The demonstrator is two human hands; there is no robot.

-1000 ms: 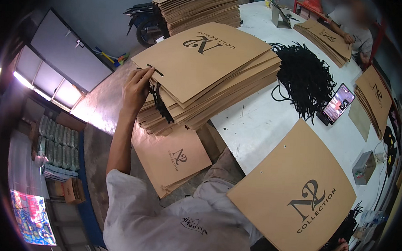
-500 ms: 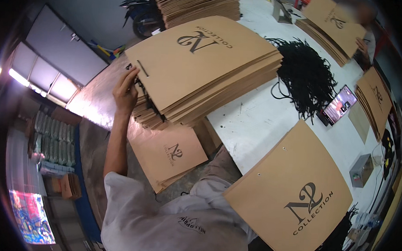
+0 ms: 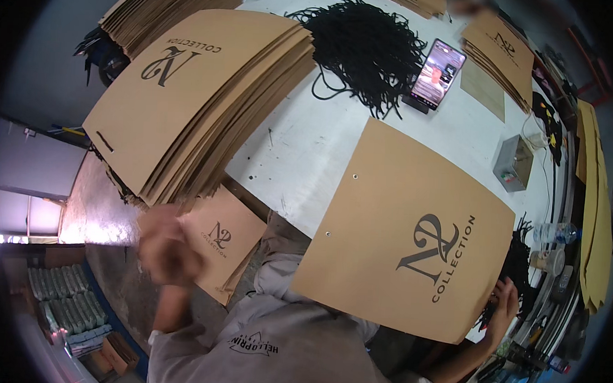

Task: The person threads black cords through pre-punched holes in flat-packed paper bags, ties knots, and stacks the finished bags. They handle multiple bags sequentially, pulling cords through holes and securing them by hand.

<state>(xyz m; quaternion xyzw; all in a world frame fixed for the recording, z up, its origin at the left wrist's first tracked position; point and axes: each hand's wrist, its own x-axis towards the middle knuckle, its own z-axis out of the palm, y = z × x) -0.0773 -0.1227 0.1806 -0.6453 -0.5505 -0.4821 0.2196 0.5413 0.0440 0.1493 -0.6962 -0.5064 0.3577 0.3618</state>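
Note:
A flat brown paper bag (image 3: 367, 201) with dark printing and two eyelets along its left edge lies in front of me at the table's near edge. At its right side my right hand (image 3: 503, 306) has its fingers curled into a bunch of black cords (image 3: 520, 259), seemingly pinching some cord. Smeared by motion, my left hand (image 3: 171, 247) is raised below a tall stack of brown bags (image 3: 195, 84) on the left; its fingers cannot be made out. A short black cord handle (image 3: 105, 141) shows on that stack's top bag.
A large heap of black cords (image 3: 367, 50) and a lit phone (image 3: 438, 74) on a stand occupy the white table (image 3: 274, 149). Farther right are more bags (image 3: 502, 53), a metal box (image 3: 513, 163), a plastic bottle (image 3: 556, 233) and a cup (image 3: 548, 261). Lower bags (image 3: 219, 242) sit beside my legs.
My left hand has left the tall stack's edge and come down toward me. My right hand has come into fuller view by the cords. The whole view has swung to the right.

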